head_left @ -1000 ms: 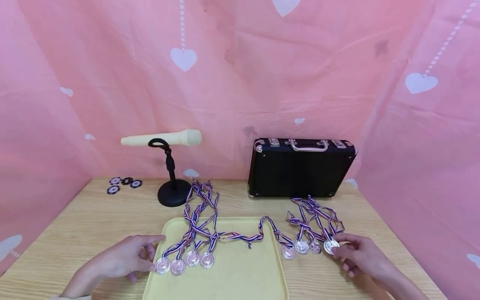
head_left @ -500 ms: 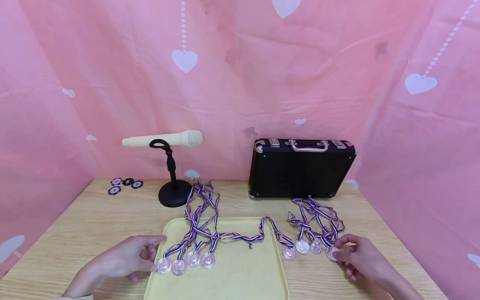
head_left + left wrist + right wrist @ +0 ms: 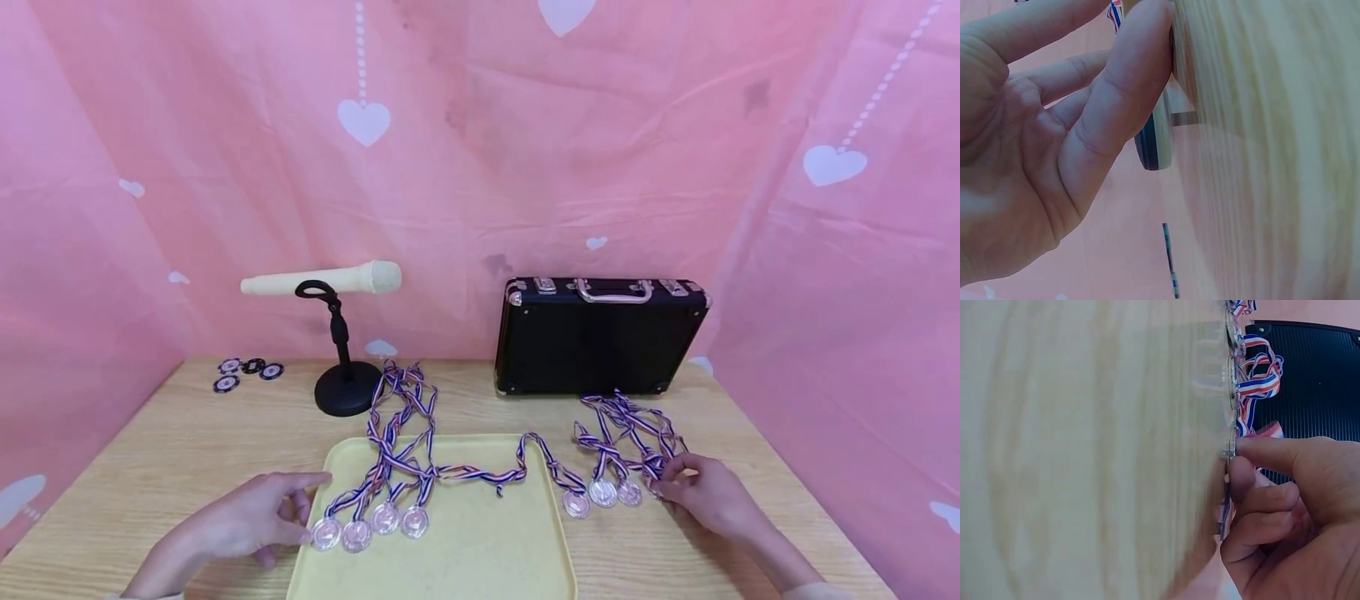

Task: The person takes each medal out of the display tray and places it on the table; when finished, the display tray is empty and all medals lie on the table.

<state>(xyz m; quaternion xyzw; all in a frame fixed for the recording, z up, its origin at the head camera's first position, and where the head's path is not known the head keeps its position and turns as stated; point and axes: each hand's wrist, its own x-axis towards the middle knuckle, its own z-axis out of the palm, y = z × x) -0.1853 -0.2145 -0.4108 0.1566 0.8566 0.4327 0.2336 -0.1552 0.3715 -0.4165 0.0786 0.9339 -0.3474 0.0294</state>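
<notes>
My right hand [image 3: 708,492] holds a medal [image 3: 655,490] at the right end of a row, pinching its edge with thumb and index finger and hiding most of it. Left of it lie several more medals [image 3: 602,492], their striped ribbons [image 3: 633,425] tangled behind them. In the right wrist view, the pinched medal [image 3: 1229,447] lies flat by my fingertips. My left hand [image 3: 258,517] rests, fingers loosely bent, at the left edge of a yellow tray [image 3: 480,554], its thumb near a medal [image 3: 326,533]. Several medals lie on that tray, ribbons [image 3: 390,437] trailing over its back rim.
A black briefcase [image 3: 600,346] stands upright at the back right. A white microphone [image 3: 322,279] sits in a black stand [image 3: 345,387] at the back left. Several poker chips [image 3: 227,383] lie left of it. Pink cloth [image 3: 465,167] walls the wooden table [image 3: 172,433].
My right hand has shifted slightly up and to the left, now covering most of the rightmost medal. The left hand and the other medals have stayed put.
</notes>
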